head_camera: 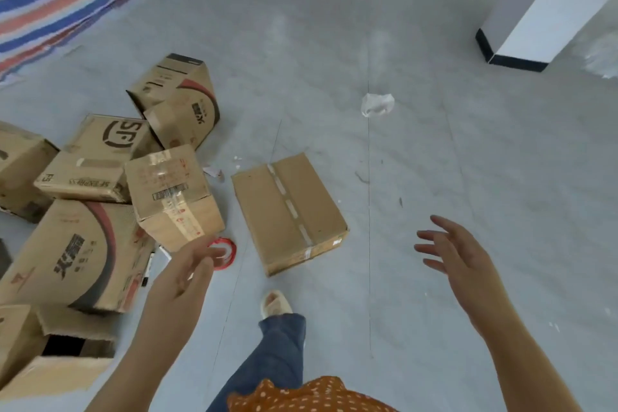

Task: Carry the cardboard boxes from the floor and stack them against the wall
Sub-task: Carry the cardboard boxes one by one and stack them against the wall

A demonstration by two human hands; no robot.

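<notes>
flat taped box [289, 212]: lying alone on the grey floor [418, 177], between the two hands, touching neither. heap of boxes [100, 197]: jumbled on the floor at left, some tipped, one open box [50, 348] nearest. left hand [187, 273]: held out over the floor beside the heap, fingers relaxed, holding nothing. right hand [451, 251]: fingers spread, empty. red tape roll [225, 252]: on the floor by the left fingertips. white pillar [548, 0]: far right. crumpled white bag [377, 104]: beyond the flat box.

Left-edge box [20, 170] cropped; red ring [224, 252] partly behind left hand [187, 273].
</notes>
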